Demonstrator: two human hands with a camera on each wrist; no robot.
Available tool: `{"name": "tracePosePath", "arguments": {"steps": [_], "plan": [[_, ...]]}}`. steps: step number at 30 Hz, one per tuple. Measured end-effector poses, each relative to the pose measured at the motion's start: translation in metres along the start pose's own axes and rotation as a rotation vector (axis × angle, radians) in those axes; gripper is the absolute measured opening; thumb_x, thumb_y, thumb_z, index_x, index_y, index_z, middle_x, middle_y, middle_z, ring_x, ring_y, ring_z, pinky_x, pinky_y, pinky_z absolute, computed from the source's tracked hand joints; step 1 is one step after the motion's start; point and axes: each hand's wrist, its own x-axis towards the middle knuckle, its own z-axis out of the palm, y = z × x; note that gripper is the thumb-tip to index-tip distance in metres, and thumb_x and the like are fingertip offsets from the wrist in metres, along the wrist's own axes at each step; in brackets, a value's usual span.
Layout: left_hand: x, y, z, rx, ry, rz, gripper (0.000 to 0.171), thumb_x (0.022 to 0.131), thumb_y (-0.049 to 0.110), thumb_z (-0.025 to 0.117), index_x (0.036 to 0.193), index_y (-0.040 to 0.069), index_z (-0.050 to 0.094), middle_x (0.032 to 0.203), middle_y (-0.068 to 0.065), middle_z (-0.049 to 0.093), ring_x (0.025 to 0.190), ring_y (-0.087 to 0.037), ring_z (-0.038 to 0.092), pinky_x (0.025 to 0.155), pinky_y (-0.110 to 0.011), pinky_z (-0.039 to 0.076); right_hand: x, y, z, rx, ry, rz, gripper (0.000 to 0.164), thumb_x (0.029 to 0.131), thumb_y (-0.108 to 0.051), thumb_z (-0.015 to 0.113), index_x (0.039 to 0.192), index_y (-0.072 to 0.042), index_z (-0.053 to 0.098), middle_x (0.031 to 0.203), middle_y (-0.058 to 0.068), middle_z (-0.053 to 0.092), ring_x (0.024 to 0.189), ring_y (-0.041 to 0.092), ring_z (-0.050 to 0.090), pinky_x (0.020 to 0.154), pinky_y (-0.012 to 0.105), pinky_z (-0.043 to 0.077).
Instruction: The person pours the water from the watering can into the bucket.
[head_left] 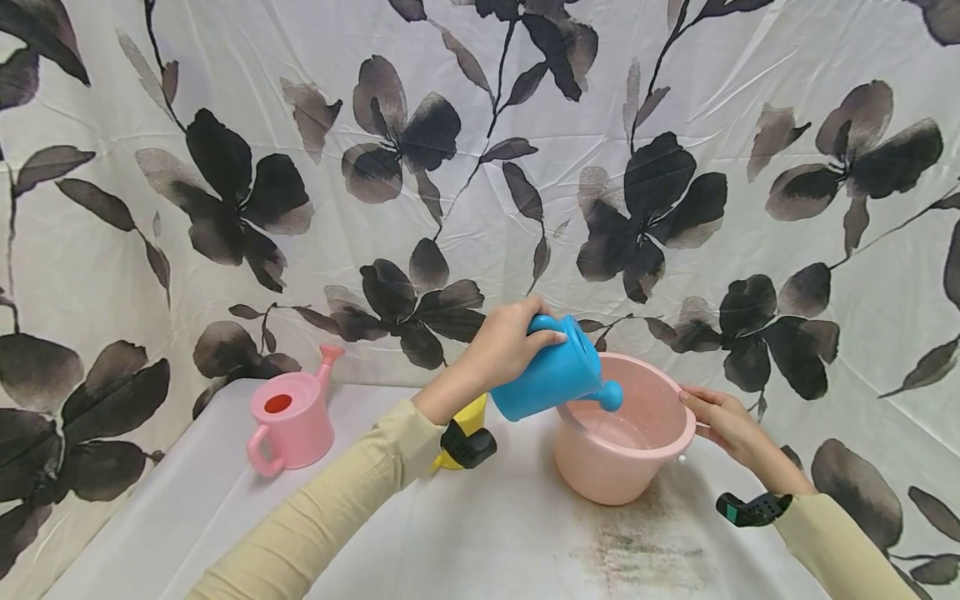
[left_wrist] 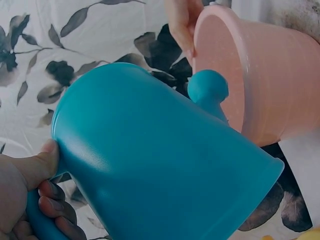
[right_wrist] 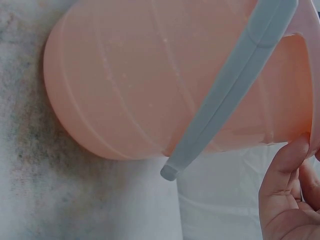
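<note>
A blue watering can (head_left: 546,379) is held tilted by its handle in my left hand (head_left: 513,337). Its round spout head hangs over the mouth of a pink bucket (head_left: 611,475), which stands on the table. In the left wrist view, the can's side (left_wrist: 145,155) fills the middle, and the fingers curl round its handle. My right hand (head_left: 723,421) pinches the bucket's rim on the right side. From the right wrist view, thumb and fingers grip that rim, and a grey handle (right_wrist: 225,92) crosses the bucket's wall (right_wrist: 130,75). Whether water flows from the spout, I cannot tell.
At the left of the white table (head_left: 420,542) stands a pink watering can (head_left: 300,429). A yellow object (head_left: 469,417) is partly hidden behind the left wrist. Dark smudges (head_left: 645,542) mark the tabletop before the bucket. A flower-patterned cloth (head_left: 525,250) hangs behind.
</note>
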Motion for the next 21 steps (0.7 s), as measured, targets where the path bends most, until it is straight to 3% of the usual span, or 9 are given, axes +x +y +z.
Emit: {"name": "tracePosePath", "arguments": {"steps": [5,21], "plan": [[0.0012,0.0013,-0.0001,0.005,0.001,-0.003,0.026,0.094,0.026,0.062,0.11,0.007,0.058,0.109,-0.011,0.067,0.099,-0.023,0.065,0.083,-0.036,0.053,0.0003,-0.0001,-0.0004,0.0,-0.001,0.007,0.068,0.102,-0.033,0.046,0.145,0.013,0.022,0.131,0.008,0.055,0.088,-0.01,0.056,0.083,0.021,0.054],[0.0023,0.0049,0.0008,0.007,-0.001,-0.014,0.028,0.094,0.026,0.062,0.112,0.006,0.058,0.113,-0.013,0.067,0.104,-0.026,0.065,0.087,-0.039,0.053,-0.0012,-0.0004,0.0019,-0.022,0.01,-0.002,0.068,0.101,-0.036,0.046,0.146,0.011,0.025,0.143,0.027,0.042,0.091,-0.01,0.056,0.085,0.023,0.054]]}}
